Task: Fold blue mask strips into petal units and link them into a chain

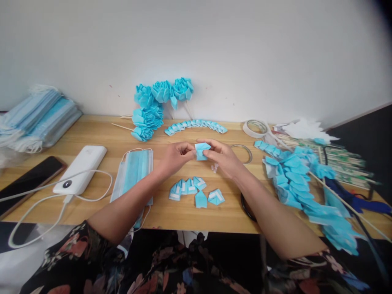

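Observation:
Between the fingertips of both hands is a small folded light-blue petal piece [201, 148], held above the middle of the table. My left hand [177, 157] pinches its left edge, while my right hand [224, 158] grips it from the right with thumb and fingers. Just below lie several folded blue petals with white strips [186, 187], a plain blue piece [201, 200] and a separate petal [216, 197]. Small clear scraps [214, 168] rest under my right hand. A curved row of overlapping petals [196, 125] lies beyond both hands.
Blue flowers on sticks [148, 116] lean at the back wall. Face masks [133, 171], a power bank [81, 169] with cable and a phone [30, 183] lie left, by a mask stack [43, 116]. Right are tape rolls [255, 127], a blue petal pile [290, 177] and blue-handled pliers [364, 204].

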`<act>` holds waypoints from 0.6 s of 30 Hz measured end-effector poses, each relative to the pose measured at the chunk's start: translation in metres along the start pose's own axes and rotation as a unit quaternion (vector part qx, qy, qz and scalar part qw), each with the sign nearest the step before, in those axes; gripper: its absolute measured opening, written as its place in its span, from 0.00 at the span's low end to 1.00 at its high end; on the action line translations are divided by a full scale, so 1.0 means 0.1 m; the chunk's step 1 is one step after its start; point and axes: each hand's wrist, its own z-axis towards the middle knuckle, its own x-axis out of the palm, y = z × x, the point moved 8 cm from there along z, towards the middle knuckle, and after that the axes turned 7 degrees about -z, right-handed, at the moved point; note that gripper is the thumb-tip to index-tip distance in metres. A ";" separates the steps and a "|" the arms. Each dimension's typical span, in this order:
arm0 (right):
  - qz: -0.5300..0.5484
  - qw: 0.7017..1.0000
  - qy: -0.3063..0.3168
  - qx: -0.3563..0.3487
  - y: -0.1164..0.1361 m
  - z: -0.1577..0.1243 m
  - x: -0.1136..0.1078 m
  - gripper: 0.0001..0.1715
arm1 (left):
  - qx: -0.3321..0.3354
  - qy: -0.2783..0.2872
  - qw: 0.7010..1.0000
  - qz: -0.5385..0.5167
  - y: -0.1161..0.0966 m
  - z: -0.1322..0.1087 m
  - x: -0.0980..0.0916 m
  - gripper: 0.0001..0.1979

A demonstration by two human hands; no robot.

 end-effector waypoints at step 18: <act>0.116 0.993 -0.011 0.035 -0.01 0.03 -0.06 0.25 | -0.029 0.007 0.999 -0.020 -0.02 0.00 -0.02 0.08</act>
